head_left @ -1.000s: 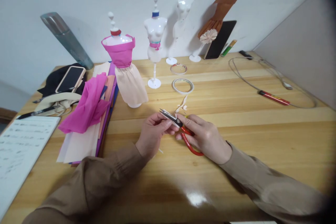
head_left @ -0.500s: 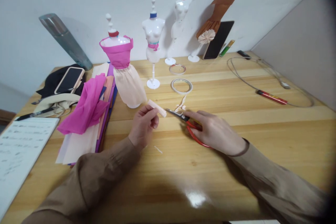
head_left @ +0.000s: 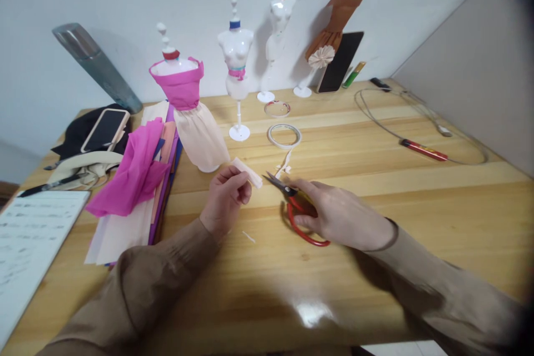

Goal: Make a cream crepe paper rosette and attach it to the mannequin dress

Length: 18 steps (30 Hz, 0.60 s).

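Observation:
Between the thumb and fingers of my left hand (head_left: 225, 194) is a folded strip of cream crepe paper (head_left: 249, 173). My right hand (head_left: 340, 211) grips red-handled scissors (head_left: 298, 200), with fingers in the handles. Their blades are slightly parted and point left, just short of the strip's end. Cream paper scraps (head_left: 284, 167) lie on the table beyond the blades, and a thin sliver (head_left: 249, 237) lies nearer me. Close behind my left hand stands a mini dress form in a pink top and cream skirt (head_left: 200, 133).
Several more mini dress forms, one in a brown dress (head_left: 336, 28), stand by the wall. Tape rolls (head_left: 284, 136) lie mid-table. On the left are stacked coloured papers (head_left: 120, 233), a pink piece (head_left: 133, 172) and a phone (head_left: 106, 129). A red-handled cable (head_left: 423, 150) lies right.
The scissors' handles have spread and the blades have parted a little. My left hand still pinches the strip. The whole view has shifted slightly.

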Motion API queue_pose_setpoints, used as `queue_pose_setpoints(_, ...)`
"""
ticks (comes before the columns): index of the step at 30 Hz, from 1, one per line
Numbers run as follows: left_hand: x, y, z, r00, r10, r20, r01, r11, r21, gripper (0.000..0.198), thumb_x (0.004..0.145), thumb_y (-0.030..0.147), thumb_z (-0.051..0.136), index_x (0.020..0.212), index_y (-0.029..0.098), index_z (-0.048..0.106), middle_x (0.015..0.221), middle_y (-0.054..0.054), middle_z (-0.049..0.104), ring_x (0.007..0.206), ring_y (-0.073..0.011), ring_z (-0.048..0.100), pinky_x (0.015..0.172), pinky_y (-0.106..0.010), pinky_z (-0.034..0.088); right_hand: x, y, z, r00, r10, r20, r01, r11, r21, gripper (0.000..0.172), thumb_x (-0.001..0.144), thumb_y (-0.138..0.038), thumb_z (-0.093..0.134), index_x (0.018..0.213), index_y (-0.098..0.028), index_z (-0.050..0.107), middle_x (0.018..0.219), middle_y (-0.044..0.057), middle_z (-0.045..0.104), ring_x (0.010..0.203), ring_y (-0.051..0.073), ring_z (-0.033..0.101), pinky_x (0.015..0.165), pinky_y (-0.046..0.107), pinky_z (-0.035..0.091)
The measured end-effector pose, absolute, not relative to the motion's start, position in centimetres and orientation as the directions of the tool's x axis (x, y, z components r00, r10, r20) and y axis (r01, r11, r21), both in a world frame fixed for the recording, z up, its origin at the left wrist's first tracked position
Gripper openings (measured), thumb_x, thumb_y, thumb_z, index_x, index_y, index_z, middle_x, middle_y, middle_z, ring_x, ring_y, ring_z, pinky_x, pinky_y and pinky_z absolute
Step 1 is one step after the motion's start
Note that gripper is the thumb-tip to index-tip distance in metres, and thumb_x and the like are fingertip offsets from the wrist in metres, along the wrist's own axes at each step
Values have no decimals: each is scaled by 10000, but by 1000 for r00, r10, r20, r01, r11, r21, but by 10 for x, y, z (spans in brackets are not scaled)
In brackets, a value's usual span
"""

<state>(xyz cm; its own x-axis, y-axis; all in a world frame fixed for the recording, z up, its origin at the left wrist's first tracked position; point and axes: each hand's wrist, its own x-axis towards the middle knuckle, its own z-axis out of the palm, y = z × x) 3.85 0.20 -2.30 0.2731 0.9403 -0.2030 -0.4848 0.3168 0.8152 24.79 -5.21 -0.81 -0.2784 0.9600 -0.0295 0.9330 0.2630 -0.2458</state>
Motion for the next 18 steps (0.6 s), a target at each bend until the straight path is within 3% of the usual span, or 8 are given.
queue_pose_setpoints(2,39,2,-24,278,936,-216,-487,331,808,196,666,251,724,659,139,563,501,36,509,440,-44,417,406,-160,256,249,-53,-5,-331,943,-24,907,311,-285,595,784,-298,647,1348,-203,484,1059,87,725,865,242,704,656,307,510)
queue_pose_setpoints(5,41,1,-25,282,933,-223,-490,340,803,193,654,251,728,662,136,573,515,32,516,448,-45,422,409,-162,262,249,-53,-3,-431,902,-2,850,405,-335,431,830,-208,607,1257,-252,571,1077,43,728,903,214,706,696,294,535)
queue_pose_setpoints(9,41,2,-24,281,935,-217,-488,333,807,212,635,265,738,653,138,570,523,28,525,440,-44,414,405,-165,263,244,-51,-11,-484,868,114,759,481,-439,401,807,-76,577,1182,-212,615,1151,60,705,1024,195,679,836,291,552)
queue_pose_setpoints(12,41,3,-22,272,940,-206,-507,322,799,220,630,263,743,645,142,560,528,30,528,435,-40,414,400,-159,263,236,-51,-17,-437,884,166,739,458,-493,425,801,-41,552,1191,-203,609,1175,66,696,1051,194,672,888,301,546)
queue_pose_setpoints(18,39,3,-18,316,934,-165,-521,316,793,186,647,250,734,656,143,581,521,23,545,435,-49,443,398,-159,294,217,-59,-22,-328,931,158,669,347,-658,452,824,-102,571,1270,-175,566,1124,78,711,925,166,697,814,267,550)
